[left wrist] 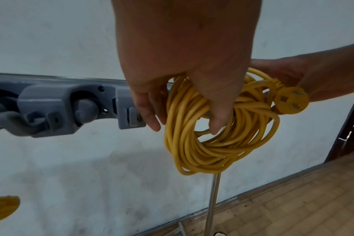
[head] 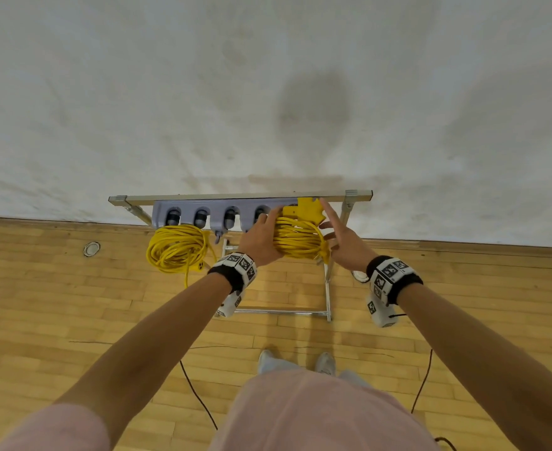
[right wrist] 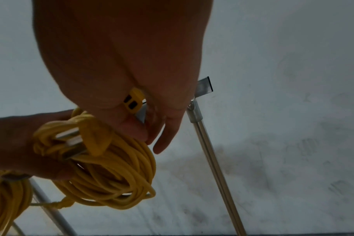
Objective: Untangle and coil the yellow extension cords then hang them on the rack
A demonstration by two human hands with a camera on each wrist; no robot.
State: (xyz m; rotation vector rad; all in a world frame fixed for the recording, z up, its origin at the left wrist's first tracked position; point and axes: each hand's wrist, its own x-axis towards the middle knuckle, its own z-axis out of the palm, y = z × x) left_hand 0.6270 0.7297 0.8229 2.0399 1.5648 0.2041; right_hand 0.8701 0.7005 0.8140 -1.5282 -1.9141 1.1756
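My left hand (head: 264, 234) grips a coiled yellow extension cord (head: 297, 239) and holds it up at the right end of the grey hook rack (head: 209, 214). In the left wrist view its fingers (left wrist: 216, 124) pass through the coil (left wrist: 212, 151), and the round plug (left wrist: 291, 100) sticks out to the right. My right hand (head: 330, 222) is open on the coil's right side, its index finger stretched up beside the yellow socket block (head: 305, 209). The socket block (right wrist: 133, 100) shows between that hand's fingers in the right wrist view. A second yellow coil (head: 177, 250) hangs from the rack's left hooks.
The rack hangs on a metal bar (head: 235, 197) with slanted legs (right wrist: 212, 159), standing against a white wall. Several grey holders (left wrist: 61, 108) between the two coils carry nothing. Below is a wooden floor (head: 72, 320) with thin black cables (head: 199, 398) trailing beside my feet.
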